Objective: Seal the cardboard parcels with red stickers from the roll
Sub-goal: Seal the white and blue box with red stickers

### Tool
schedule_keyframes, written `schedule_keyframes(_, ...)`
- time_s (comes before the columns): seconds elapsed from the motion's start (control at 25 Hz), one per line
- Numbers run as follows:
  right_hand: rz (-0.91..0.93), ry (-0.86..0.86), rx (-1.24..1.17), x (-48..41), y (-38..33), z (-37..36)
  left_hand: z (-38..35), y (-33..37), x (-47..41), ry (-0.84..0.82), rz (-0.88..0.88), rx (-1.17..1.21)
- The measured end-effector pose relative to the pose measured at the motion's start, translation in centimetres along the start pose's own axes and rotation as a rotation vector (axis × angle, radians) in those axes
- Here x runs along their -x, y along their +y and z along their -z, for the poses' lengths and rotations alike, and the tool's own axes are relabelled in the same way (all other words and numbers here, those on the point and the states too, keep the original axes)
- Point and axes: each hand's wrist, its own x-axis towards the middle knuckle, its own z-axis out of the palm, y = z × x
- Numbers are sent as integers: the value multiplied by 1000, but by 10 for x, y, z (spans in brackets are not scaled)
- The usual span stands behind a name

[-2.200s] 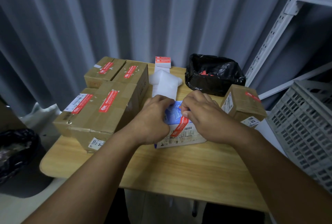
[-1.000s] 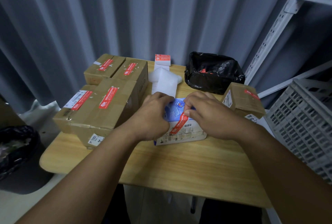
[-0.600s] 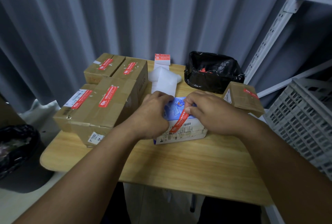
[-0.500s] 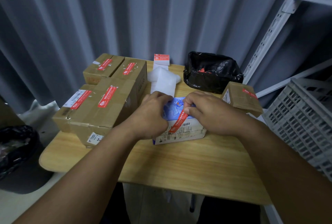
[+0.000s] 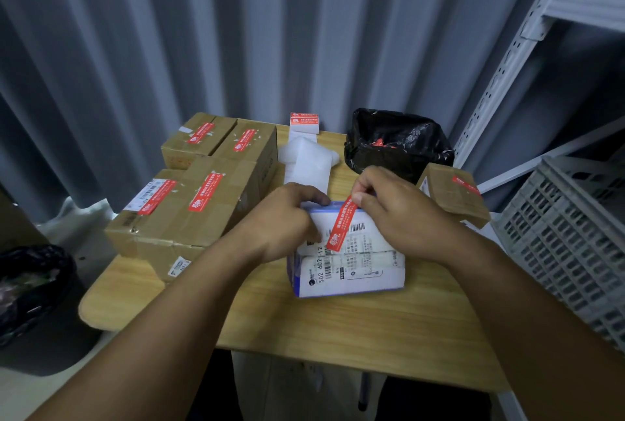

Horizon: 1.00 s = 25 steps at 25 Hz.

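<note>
The head camera looks down on a wooden table where a blue-and-white parcel stands near the middle, its printed label face towards the viewer. The left hand curls round the parcel's upper left edge and holds it, thumb lying on the label face. The right hand has thumb and curled fingers pinching the upper end of a red sticker at the parcel's top edge; the strip runs down slantwise over the label. To do this step well, I judge the left hand should brace the parcel while the right wraps the free end over the edge and rubs along the whole strip, so no corner lifts. The sticker roll stands at the far edge with its white backing strip trailing forward. Sealed cardboard boxes sit to the left, a small box to the right, a black bag behind and a grey crate beside the table. Against half a second earlier, the parcel has tipped up, hiding its blue top, and more of the sticker shows.
</note>
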Motion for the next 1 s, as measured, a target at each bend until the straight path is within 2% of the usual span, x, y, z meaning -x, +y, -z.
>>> schedule_keyframes(0.24, -82, 11, -22, -2, -3, -7, -6, -13, 1, -46, -4, 130)
schedule_keyframes(1.0, -131, -69, 24, -5, -7, -5, -6, -17, -9, -105, 35, 110)
